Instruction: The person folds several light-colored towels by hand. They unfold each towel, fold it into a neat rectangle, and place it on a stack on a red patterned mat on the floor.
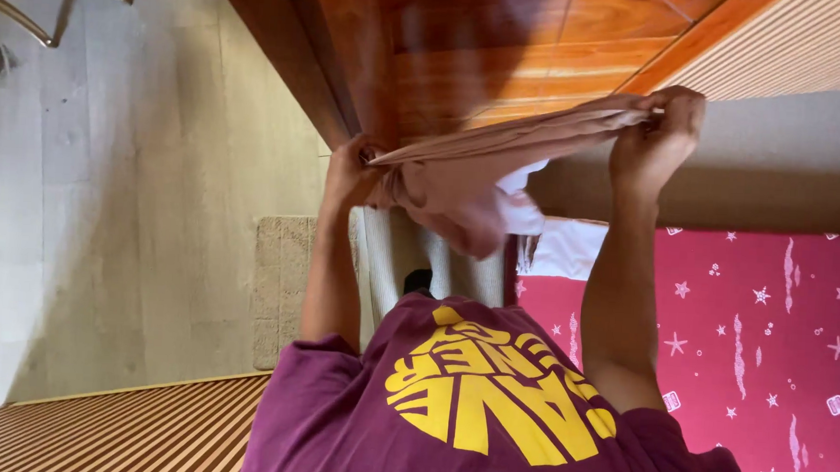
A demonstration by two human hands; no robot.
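A: What are the hands on?

B: A beige cloth, stretched between them. The left hand has its fingers curled shut around one bunched end. The right hand has its fingers bent down over the other end, pinching the edge against the thumb.

A: So where is the cloth against the fingers?

B: It runs from the left fingers across to the right fingers as a taut band, higher at the right. Below that band, close to the left fingers, the rest hangs in a loose fold. A bit of white fabric shows just under the fold.

A: Are the fingers spread at all?

B: No, both sets are pressed together on the cloth. I cannot tell how the left thumb sits; the cloth hides it.

A: What is around them?

B: Behind the fingers, a wooden panel, orange-brown. Under the right forearm lies a pink sheet with white stars. Left of the left fingers is pale grey floor, with a small beige mat by the left forearm. Nearest the camera is the person's purple shirt with a yellow print
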